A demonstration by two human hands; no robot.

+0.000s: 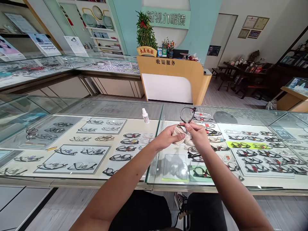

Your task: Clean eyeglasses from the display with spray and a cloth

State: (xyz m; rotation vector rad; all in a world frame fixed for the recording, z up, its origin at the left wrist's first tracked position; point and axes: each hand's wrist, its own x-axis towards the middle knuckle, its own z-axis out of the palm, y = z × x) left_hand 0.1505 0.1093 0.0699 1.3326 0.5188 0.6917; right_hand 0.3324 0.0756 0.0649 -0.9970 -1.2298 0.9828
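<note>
Above the glass counter, my two hands are together over a pair of dark-rimmed eyeglasses [193,111]. One lens sticks up beyond my fingers, and the other lies partly behind a cloth. My left hand [166,137] pinches the pale cloth [178,134] against the lower lens with thumb and fingers. My right hand [198,134] is closed on the frame near its middle, with some of the cloth bunched under its fingers. The fingertips behind the cloth are hidden. On the glass to the left of the hands stands a small white bottle [145,116] with pink print.
Beneath the glass countertop [154,183], several rows of eyeglasses [256,167] lie on display trays. Across the aisle is a wooden cashier desk [199,80] with a plant [146,32] on it. Another glass showcase [96,64] runs along the back left.
</note>
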